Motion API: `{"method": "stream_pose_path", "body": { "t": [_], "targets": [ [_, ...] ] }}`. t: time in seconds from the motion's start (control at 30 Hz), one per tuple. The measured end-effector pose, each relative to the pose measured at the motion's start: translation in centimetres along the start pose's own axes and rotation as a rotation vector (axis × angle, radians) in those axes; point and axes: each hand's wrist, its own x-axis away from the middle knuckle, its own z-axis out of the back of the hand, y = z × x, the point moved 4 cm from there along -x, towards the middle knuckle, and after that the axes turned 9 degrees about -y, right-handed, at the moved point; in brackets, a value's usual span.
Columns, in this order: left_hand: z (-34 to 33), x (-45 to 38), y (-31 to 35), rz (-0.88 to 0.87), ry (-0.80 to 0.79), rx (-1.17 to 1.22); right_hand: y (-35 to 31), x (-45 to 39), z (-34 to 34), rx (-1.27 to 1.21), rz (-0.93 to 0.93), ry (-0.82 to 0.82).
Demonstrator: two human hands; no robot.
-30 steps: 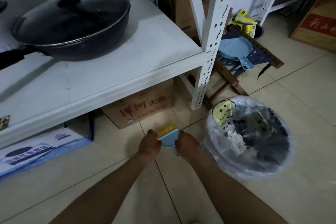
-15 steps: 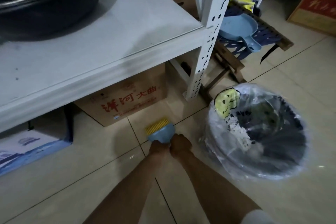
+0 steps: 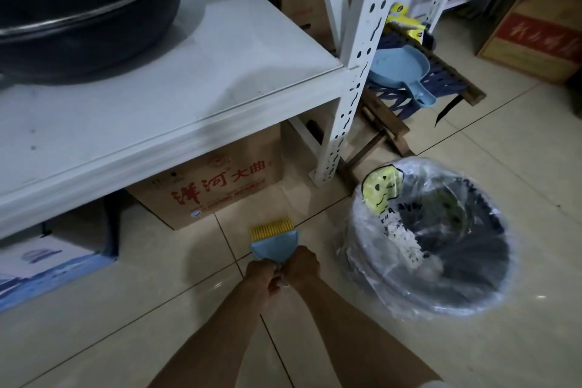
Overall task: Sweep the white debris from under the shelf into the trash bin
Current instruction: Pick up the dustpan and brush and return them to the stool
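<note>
A small blue hand brush (image 3: 273, 245) with yellow bristles lies low over the tiled floor in front of the white shelf (image 3: 176, 85), bristles pointing toward the shelf. My left hand (image 3: 260, 276) and my right hand (image 3: 300, 266) are closed side by side on its handle end, which they hide. The trash bin (image 3: 431, 239), round, dark and lined with a clear plastic bag, stands on the floor to the right of my hands. White debris (image 3: 401, 238) lies inside it against the left wall. I see no debris on the floor by the brush.
A cardboard box (image 3: 217, 186) with red characters sits under the shelf just beyond the brush. A white perforated shelf post (image 3: 349, 98) stands between box and bin. A blue dustpan (image 3: 400, 69) rests on a wooden rack behind the post. A black pan (image 3: 82, 6) occupies the shelf.
My two hands have come together at the brush handle, from either side of the brush head a second ago. The camera has dipped lower and closer to the floor.
</note>
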Motion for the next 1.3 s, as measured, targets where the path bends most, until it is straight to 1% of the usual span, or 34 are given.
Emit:
{"method": "stream_pose_path", "body": {
  "t": [0.1, 0.23, 0.3, 0.37, 0.47, 0.63, 0.77, 0.87, 0.97, 1.03, 1.17, 1.3],
  "targets": [
    [0.5, 0.3, -0.4, 0.000, 0.009, 0.032, 0.4, 0.6, 0.2, -0.077, -0.022, -0.004],
    [0.6, 1.2, -0.6, -0.012, 0.009, 0.050, 0.2, 1.5, 0.5, -0.084, -0.031, -0.042],
    [0.6, 2.3, -0.2, -0.048, 0.008, 0.052, -0.5, 2.5, 0.9, -0.050, 0.021, -0.056],
    [0.6, 3.5, 0.7, -0.091, -0.007, 0.076, -1.4, 3.5, 1.4, -0.026, 0.116, -0.047],
    [0.4, 6.4, 2.9, -0.186, -0.029, 0.070, -2.5, 5.2, 3.1, -0.088, 0.227, 0.021],
    [-0.6, 13.3, 7.1, -0.426, -0.061, -0.155, -3.3, 9.6, 7.3, -0.327, 0.408, 0.210],
    [-2.8, 17.1, 9.1, -0.607, -0.147, -0.304, -2.8, 13.3, 9.9, -0.462, 0.518, 0.340],
    [-5.8, 19.7, 9.9, -0.749, -0.176, -0.502, -1.3, 15.5, 12.6, -0.511, 0.508, 0.419],
    [-9.4, 22.3, 10.9, -0.853, -0.168, -0.563, 0.6, 17.6, 16.0, -0.560, 0.516, 0.515],
    [-12.0, 23.4, 11.7, -0.862, -0.168, -0.547, 1.6, 18.5, 18.4, -0.585, 0.485, 0.583],
    [-17.1, 25.0, 13.8, -0.845, -0.226, -0.536, 2.9, 19.1, 23.7, -0.591, 0.422, 0.673],
    [-20.9, 25.5, 16.6, -0.839, -0.268, -0.467, 2.9, 18.4, 28.6, -0.605, 0.380, 0.696]
  ]
}}
